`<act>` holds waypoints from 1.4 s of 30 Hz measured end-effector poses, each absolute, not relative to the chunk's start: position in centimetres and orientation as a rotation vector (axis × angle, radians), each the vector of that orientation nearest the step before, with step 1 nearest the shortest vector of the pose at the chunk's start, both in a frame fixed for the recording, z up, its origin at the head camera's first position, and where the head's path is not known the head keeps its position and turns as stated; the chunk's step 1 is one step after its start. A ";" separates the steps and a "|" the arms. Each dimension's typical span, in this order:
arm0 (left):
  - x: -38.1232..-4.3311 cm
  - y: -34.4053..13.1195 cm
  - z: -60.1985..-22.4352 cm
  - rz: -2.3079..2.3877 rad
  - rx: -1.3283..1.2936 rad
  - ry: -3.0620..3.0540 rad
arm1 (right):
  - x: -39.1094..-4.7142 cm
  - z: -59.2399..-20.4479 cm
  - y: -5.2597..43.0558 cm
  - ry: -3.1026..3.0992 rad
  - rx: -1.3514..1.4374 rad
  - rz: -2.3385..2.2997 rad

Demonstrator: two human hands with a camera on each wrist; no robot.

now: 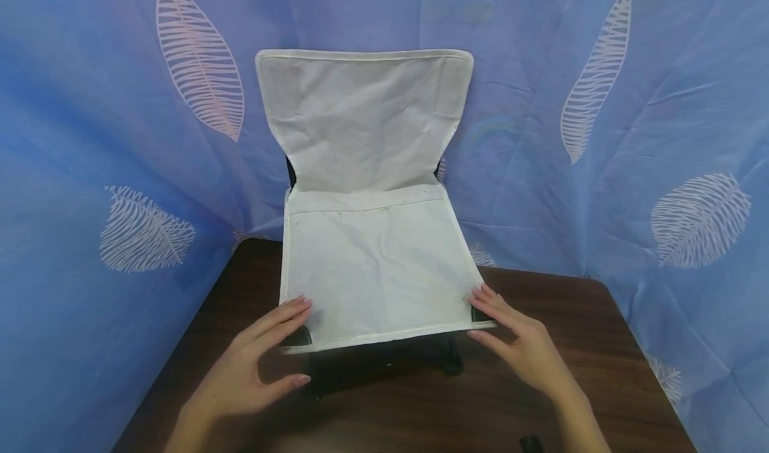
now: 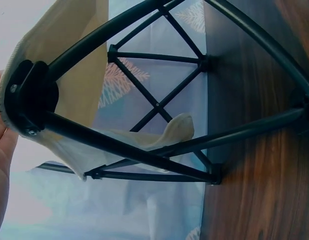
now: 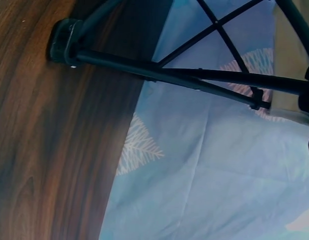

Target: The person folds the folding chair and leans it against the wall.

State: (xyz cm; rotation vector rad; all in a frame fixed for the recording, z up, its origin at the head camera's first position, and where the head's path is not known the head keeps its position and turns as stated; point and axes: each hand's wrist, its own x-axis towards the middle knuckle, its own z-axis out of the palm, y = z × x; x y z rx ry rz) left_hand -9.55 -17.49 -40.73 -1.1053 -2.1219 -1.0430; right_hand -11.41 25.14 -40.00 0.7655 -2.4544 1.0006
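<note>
A small folding chair with white fabric and a dark tubular frame stands unfolded in front of me, its backrest upright at the far side. My left hand rests its extended fingers on the seat's front left corner, thumb held apart below the edge. At the front right corner, my right hand lays its fingers on the fabric beside a black corner patch, with the thumb close to the front edge. In the left wrist view, a black corner bracket joins the frame tubes beneath the seat.
The chair stands on a dark brown wooden table. A blue curtain with white leaf prints surrounds the table's back and sides. A small black object lies near the bottom edge, beside my right wrist.
</note>
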 end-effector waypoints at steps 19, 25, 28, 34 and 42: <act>-11.1 -17.4 -42.2 -1.013 -1.218 -1.973 | -12.3 -40.5 25.9 -2.428 0.804 1.069; -11.4 -17.4 -42.2 -0.975 -1.216 -1.972 | -12.5 -40.6 26.0 -2.421 0.820 1.060; -11.5 -17.5 -42.3 -0.955 -1.227 -1.975 | -12.7 -40.6 26.1 -2.422 0.835 1.039; -11.5 -18.0 -42.3 -0.920 -1.255 -2.002 | -12.9 -40.5 26.2 -2.432 0.847 1.046; -11.5 -18.1 -42.4 -0.915 -1.267 -2.010 | -12.6 -40.5 26.2 -2.458 0.792 1.012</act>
